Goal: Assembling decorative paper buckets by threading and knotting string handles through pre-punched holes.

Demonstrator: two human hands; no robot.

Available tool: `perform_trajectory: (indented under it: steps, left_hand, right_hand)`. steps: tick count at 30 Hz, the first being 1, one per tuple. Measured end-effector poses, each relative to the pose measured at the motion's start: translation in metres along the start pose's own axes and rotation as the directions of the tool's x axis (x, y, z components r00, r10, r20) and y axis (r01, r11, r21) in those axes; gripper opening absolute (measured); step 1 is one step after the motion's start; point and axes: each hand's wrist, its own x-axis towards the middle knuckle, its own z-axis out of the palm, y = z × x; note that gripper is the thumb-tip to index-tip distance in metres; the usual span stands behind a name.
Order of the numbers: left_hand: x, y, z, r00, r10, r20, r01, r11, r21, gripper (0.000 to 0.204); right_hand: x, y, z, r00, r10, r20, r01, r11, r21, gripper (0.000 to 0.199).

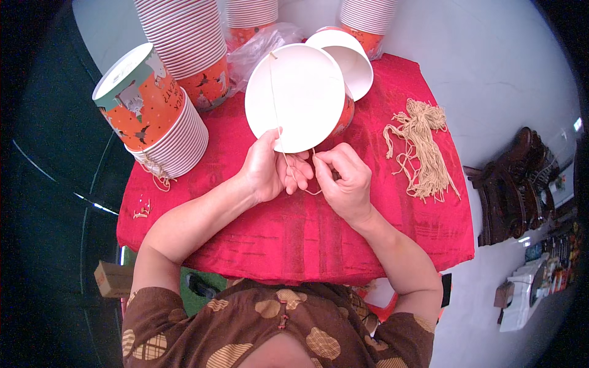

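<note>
A: Beige string [293, 175] is the working item. It runs from a hole near the upper rim of the paper tub [300, 98], down across the tub's white base, to the lower rim, where both hands meet.

B: State of each grip?

A: The left hand [270, 170] is closed on the tub's lower rim, thumb on the white base, fingers curled over the string. The right hand [345, 181] pinches the string's free end between thumb and forefinger, just beside the left fingers.

B: Orientation?

A: The tub lies on its side, base facing the camera, mouth pointing away. The string's long axis runs near-vertical in the picture; its loose end lies directly between the two grips, equally close to both.

B: Surroundings?

A: The worktop carries a red cloth [294, 233]. A bundle of cut strings [423, 150] lies to the right, well apart. Stacks of orange tubs [162, 113] stand to the left and rear. The floor is pale grey.
</note>
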Motion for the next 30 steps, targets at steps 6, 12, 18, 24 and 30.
perform_trajectory:
  steps: [6,12,18,24,30]
  left_hand:
    - [-0.001,0.0,0.0,1.0,0.008,-0.008,-0.008,1.0,0.023,0.066]
    - [0.0,-0.001,0.0,1.0,0.0,-0.03,0.002,0.999,0.053,0.066]
    - [0.0,-0.003,0.003,0.998,0.025,-0.055,-0.018,0.993,0.115,0.065]
    - [0.002,-0.008,0.004,0.987,0.109,-0.121,-0.082,0.974,0.212,0.057]
    - [0.002,-0.012,0.002,0.957,0.254,-0.139,-0.209,0.938,0.276,0.049]
  right_hand:
    - [0.0,0.0,0.0,1.0,-0.001,0.006,0.001,1.0,0.005,0.009]
    - [0.0,0.002,0.0,1.0,-0.006,0.0,0.006,1.0,-0.008,0.009]
    - [0.001,0.0,0.0,0.998,0.054,0.015,-0.054,0.998,0.03,0.006]
    - [-0.004,0.013,0.005,0.968,0.243,0.07,-0.252,0.912,0.324,0.005]
    - [-0.003,0.009,-0.003,0.842,0.45,0.298,-0.539,0.68,0.496,0.018]
